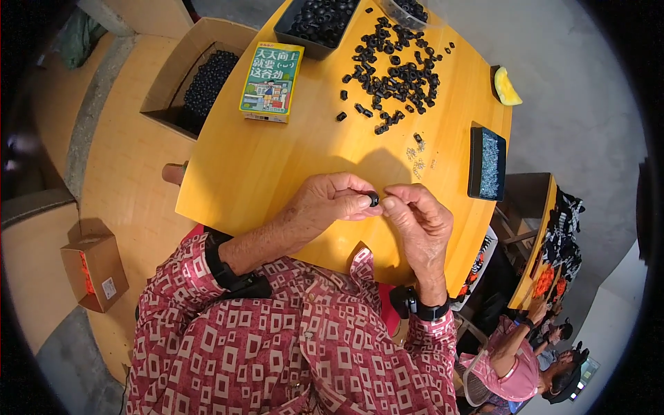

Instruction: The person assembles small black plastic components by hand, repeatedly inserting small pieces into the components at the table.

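Observation:
My left hand pinches a small black ring-shaped part between thumb and fingers over the round yellow table. My right hand sits right beside it, fingertips curled together and touching the part's right side; whether they hold something tiny cannot be told. Farther away on the table lies a loose heap of the same black parts. A few tiny silvery pieces are scattered just beyond my hands.
A black tray of small silvery pieces stands at the right edge. A black bin of black rings and a green-yellow carton lie at the far side. A cardboard box of black parts stands left. Another person sits lower right.

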Motion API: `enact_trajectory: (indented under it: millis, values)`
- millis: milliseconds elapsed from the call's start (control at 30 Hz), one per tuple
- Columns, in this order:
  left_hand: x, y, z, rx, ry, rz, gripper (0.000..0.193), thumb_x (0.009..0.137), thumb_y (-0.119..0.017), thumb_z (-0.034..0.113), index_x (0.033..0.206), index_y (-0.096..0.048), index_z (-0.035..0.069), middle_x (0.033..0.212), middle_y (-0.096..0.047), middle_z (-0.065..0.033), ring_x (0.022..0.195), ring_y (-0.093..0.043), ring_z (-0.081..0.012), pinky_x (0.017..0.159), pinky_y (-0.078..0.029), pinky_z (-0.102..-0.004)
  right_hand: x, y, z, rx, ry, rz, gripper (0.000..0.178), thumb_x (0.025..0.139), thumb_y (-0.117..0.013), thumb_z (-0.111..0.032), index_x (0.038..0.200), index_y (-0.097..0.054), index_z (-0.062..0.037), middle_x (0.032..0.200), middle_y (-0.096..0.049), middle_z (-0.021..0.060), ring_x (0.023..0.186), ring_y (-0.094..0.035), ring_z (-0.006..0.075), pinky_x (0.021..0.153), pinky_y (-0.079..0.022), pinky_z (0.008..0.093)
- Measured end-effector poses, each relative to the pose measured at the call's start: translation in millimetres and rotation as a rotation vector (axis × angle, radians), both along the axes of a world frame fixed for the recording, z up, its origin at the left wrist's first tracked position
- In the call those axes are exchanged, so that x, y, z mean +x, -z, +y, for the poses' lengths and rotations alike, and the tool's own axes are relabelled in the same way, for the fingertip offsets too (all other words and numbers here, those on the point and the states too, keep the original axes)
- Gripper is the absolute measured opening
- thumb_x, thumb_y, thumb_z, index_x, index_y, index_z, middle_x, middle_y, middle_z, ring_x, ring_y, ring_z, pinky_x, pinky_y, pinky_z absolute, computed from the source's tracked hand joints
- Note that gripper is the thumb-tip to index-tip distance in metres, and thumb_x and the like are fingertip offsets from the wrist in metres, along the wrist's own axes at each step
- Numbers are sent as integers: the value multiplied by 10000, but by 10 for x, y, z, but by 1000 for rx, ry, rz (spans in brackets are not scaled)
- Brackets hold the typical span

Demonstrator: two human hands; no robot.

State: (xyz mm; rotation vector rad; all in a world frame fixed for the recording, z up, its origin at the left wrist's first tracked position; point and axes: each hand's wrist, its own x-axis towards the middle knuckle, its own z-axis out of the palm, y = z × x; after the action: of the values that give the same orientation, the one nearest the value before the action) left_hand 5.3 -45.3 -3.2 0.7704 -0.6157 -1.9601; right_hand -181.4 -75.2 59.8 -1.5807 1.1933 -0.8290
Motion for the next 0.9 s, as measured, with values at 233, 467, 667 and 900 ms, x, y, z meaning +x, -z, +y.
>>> enact_trajectory:
  millis: [233,467,667,900]
  values:
    - [40,-41,-16,107,-17,71,288,970,-654,158,1194,-622,-20,1132,-663,-105,1041,-664,-179,973,-544,-339,56,-22,14,-615,-157,368,162,794,-765,-17,944,-707,-4,922,-664,114,816,-642,244,708,-507,343]
    - [93,-31,-28,46,43,27,310,965,-664,170,1210,-622,-15,1103,-658,-59,1031,-639,-125,931,-541,-284,73,47,23,-841,-216,472,223,722,-799,-43,922,-704,-23,968,-655,99,851,-630,264,746,-486,371]
    - [62,-45,-15,-58,45,-105,313,992,-602,180,1210,-602,-46,1078,-657,-60,1015,-628,-118,909,-517,-268,72,85,21,-889,-262,534,273,737,-776,-58,979,-663,0,1026,-633,110,886,-627,263,774,-480,381]
    - [147,1,-61,-138,26,-203,233,975,-628,108,1172,-616,-15,1027,-663,-24,950,-615,-79,865,-503,-238,80,35,-26,-902,-279,535,257,758,-770,-81,979,-663,-3,1012,-627,107,891,-621,262,768,-478,385]
